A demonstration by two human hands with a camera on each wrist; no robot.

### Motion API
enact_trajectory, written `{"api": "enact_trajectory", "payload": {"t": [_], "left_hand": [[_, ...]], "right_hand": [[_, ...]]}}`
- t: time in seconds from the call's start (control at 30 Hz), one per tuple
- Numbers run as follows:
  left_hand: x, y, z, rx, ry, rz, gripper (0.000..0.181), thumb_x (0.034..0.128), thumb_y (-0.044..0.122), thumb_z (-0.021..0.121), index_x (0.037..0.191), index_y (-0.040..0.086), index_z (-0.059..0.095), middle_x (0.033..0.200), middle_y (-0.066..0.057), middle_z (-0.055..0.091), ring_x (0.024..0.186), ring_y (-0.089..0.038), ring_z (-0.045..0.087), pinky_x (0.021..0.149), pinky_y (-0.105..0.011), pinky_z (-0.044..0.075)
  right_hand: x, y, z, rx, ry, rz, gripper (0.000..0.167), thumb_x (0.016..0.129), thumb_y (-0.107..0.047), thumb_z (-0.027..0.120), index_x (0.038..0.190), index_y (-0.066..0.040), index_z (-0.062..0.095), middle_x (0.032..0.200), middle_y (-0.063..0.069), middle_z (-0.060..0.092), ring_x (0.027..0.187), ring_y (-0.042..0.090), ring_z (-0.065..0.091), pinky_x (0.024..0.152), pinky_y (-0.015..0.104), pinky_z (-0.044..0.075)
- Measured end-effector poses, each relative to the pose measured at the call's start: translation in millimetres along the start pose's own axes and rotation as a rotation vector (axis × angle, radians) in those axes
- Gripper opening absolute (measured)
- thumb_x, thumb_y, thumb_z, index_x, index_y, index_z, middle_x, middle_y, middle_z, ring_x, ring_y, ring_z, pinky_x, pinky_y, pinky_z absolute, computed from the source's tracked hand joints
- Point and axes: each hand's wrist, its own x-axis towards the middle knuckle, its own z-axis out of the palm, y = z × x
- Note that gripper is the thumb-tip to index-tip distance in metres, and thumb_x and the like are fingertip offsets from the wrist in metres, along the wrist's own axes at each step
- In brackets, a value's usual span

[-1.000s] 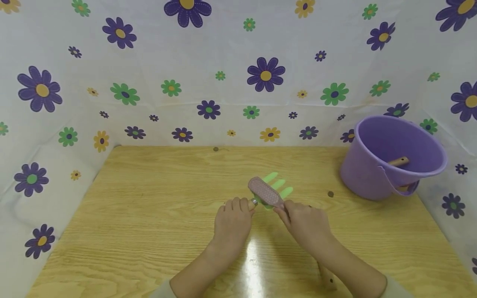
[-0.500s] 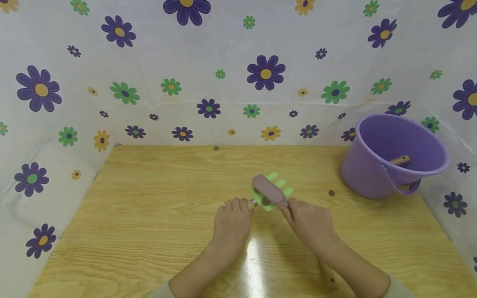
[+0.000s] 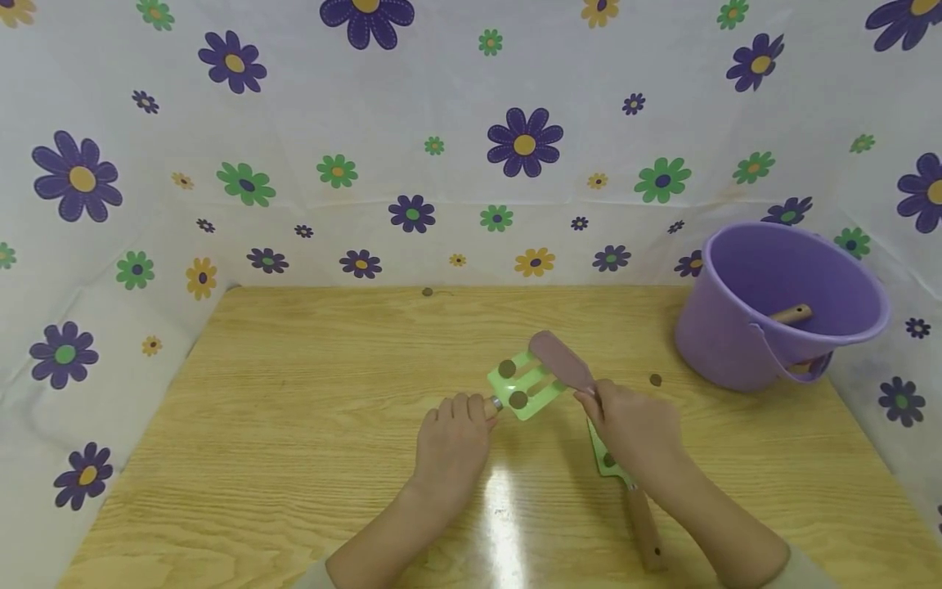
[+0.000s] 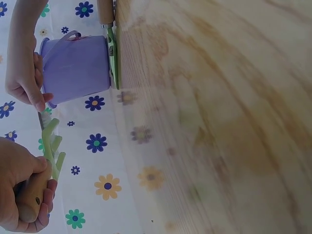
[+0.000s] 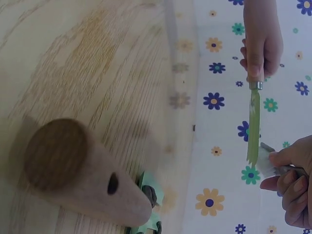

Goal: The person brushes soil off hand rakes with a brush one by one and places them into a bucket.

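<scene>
Shifted toward the tine tips (image 3: 550, 394), the brush (image 3: 561, 360) is held by the right hand (image 3: 639, 425); likely light and stiff, the garden fork (image 3: 509, 386) is aptly handle-gripped by the left hand (image 3: 454, 442).

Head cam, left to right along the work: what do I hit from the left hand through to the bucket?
Left hand → green pronged tool → brush → right hand → purple bucket.
</scene>
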Motion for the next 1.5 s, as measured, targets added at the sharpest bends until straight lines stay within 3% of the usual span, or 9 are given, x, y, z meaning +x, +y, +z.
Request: {"api": "enact_trajectory", "payload": {"t": [0.23, 0.4, 0.6, 0.83, 1.2, 1.5], "left_hand": [[-1.5, -1.4, -0.2, 0.027, 0.032, 0.003, 0.042, 0.0772, 0.039, 0.075, 0.077, 0.005, 0.052, 0.061, 0.0, 0.043, 0.049, -0.008, 0.035, 0.042, -0.017, 0.029], [-2.5, -2.7, -2.0, 0.043, 0.036, 0.017, 0.041, 0.0788, 0.04, 0.074, 0.077, 0.005, 0.052, 0.061, 0.0, 0.042, 0.05, -0.008, 0.032, 0.042, -0.017, 0.026], [-3.4, -3.1, -1.7, 0.033, 0.024, 0.021, 0.038, 0.0837, 0.038, 0.069, 0.077, 0.005, 0.052, 0.061, 0.0, 0.042, 0.051, -0.008, 0.031, 0.043, -0.016, 0.026], [-2.1, -2.1, 0.8, 0.033, 0.043, 0.011, 0.041, 0.0786, 0.039, 0.074, 0.075, 0.006, 0.05, 0.059, 0.001, 0.039, 0.049, -0.008, 0.03, 0.042, -0.017, 0.024], [-1.9, -1.3, 1.3, 0.025, -0.017, 0.012, 0.037, 0.0836, 0.038, 0.07, 0.076, 0.007, 0.051, 0.06, 0.002, 0.039, 0.051, -0.007, 0.027, 0.043, -0.016, 0.024], [0.4, 0.5, 0.3, 0.02, -0.052, 0.01, 0.035, 0.0865, 0.038, 0.067, 0.075, 0.008, 0.052, 0.06, 0.002, 0.043, 0.05, -0.007, 0.03, 0.043, -0.016, 0.025]], "right_hand": [[-1.1, 7, 0, -0.016, -0.043, 0.046, 0.033, 0.086, -0.03, 0.069, 0.07, -0.002, 0.061, 0.042, -0.002, 0.038, 0.033, 0.009, 0.027, 0.031, 0.021, 0.022], [-0.6, 7, -2, 0.023, -0.057, 0.068, 0.036, 0.088, -0.028, 0.068, 0.065, -0.005, 0.052, 0.044, -0.002, 0.035, 0.034, 0.009, 0.027, 0.031, 0.022, 0.022], [1.4, 7, -6, 0.103, -0.092, 0.121, 0.037, 0.091, -0.027, 0.064, 0.065, -0.007, 0.047, 0.046, -0.002, 0.034, 0.036, 0.009, 0.029, 0.032, 0.022, 0.024], [4.0, 2, -13, 0.199, -0.14, 0.155, 0.033, 0.094, -0.028, 0.06, 0.072, -0.005, 0.056, 0.046, -0.003, 0.039, 0.037, 0.009, 0.033, 0.034, 0.02, 0.026], [6.8, -11, -27, 0.324, -0.123, 0.122, 0.029, 0.093, -0.026, 0.061, 0.086, 0.002, 0.064, 0.05, -0.004, 0.047, 0.04, 0.005, 0.035, 0.036, 0.019, 0.03], [6.0, -30, -40, 0.431, -0.2, 0.127, 0.029, 0.095, -0.029, 0.058, 0.09, -0.001, 0.064, 0.052, -0.008, 0.042, 0.042, 0.003, 0.034, 0.038, 0.018, 0.031]]}}
